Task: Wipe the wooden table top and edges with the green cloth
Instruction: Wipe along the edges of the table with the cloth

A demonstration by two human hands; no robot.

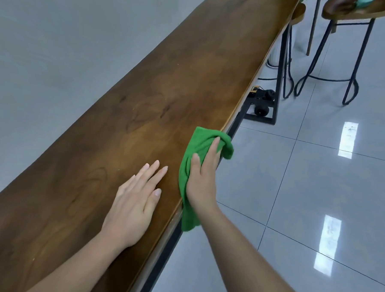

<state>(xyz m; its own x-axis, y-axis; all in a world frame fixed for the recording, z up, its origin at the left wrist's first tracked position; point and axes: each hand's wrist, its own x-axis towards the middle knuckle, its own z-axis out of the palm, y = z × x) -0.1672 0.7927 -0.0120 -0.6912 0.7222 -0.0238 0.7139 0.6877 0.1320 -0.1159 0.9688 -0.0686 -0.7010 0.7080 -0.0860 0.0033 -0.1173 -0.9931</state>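
A long, narrow wooden table runs from the near left to the far right, against a grey wall. The green cloth is draped over the table's right edge, part on top and part hanging down the side. My right hand grips the cloth at that edge, thumb on the top face and fingers wrapped over the rim. My left hand lies flat on the table top beside it, fingers straight and holding nothing.
Right of the table is a glossy grey tiled floor. A black metal table frame stands under the far part, with a small wheeled toy vehicle inside it. Two wooden stools on black legs stand at the far right.
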